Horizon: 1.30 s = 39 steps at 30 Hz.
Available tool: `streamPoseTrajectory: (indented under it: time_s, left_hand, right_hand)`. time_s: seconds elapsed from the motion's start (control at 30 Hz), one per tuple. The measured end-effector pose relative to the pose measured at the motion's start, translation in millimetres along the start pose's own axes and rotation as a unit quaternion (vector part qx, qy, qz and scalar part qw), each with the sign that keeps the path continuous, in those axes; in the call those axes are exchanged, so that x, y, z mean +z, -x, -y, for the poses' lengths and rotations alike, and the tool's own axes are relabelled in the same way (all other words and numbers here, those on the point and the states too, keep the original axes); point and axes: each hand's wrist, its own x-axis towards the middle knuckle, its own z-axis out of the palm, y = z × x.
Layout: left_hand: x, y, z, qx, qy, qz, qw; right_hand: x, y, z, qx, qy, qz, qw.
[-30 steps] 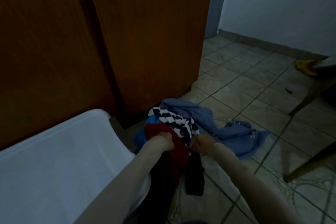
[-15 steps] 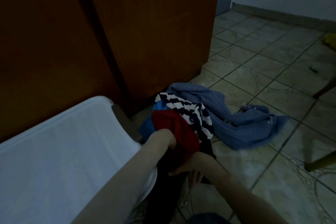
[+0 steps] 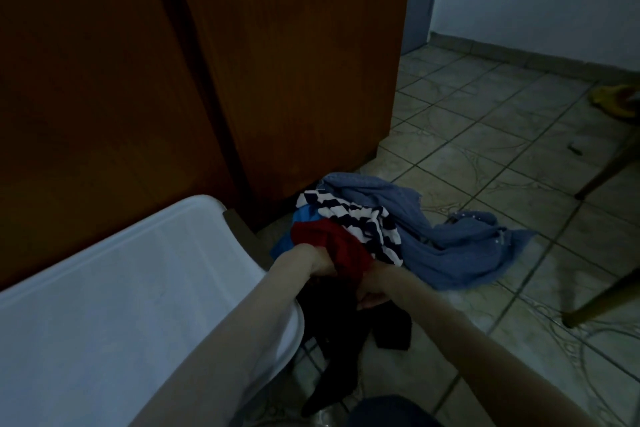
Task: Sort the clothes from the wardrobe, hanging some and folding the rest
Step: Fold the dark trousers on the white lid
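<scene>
A heap of clothes lies on the tiled floor by the wooden wardrobe (image 3: 284,73). On top is a red garment (image 3: 341,250), with a navy-and-white striped garment (image 3: 360,222) behind it. A blue-grey garment (image 3: 446,246) spreads to the right, and a black garment (image 3: 346,326) hangs down toward me. My left hand (image 3: 313,258) grips the red garment's left edge. My right hand (image 3: 375,282) holds cloth where the red and black garments meet; its fingers are partly hidden in the fabric.
A white plastic surface (image 3: 114,295) fills the lower left beside my left arm. Wooden furniture legs (image 3: 602,298) stand at the right. A yellow item (image 3: 613,99) lies far right near the wall. Tiled floor (image 3: 485,135) stretches beyond the heap.
My right hand has come back up from the lower black cloth to the red garment's edge. The view shifted slightly; my left hand keeps its grip.
</scene>
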Motion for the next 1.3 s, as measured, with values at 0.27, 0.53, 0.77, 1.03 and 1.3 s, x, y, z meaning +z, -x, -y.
streamPoseTrajectory:
  time_s: [0.27,0.53,0.77,1.03,1.3]
  left_hand:
    - [-19.6,60.1,-27.4,0.135,0.311,-0.050,0.939]
    - [-57.5,111.3,-43.0,0.222,0.339,-0.144,0.903]
    - [-101.4,152.2,-60.2,0.185,0.455,-0.347,0.798]
    - [-138.1,220.6,-86.9,0.142,0.444,-0.419,0.779]
    - [-143.7,270.5,-79.7,0.179,0.506,-0.345,0.770]
  right_hand:
    - [-51.6,45.5,30.6,-0.118,-0.202,-0.108,0.966]
    - [-73.7,122.4,63.7,-0.238,-0.336,-0.150,0.899]
    - [-77.4,190.4,70.7,-0.408,-0.177,-0.106,0.890]
    - [-53.7,234.1,73.8,-0.484,0.272,-0.163,0.816]
    - [-38.5,256.9,76.7,-0.473,0.386,-0.343,0.714]
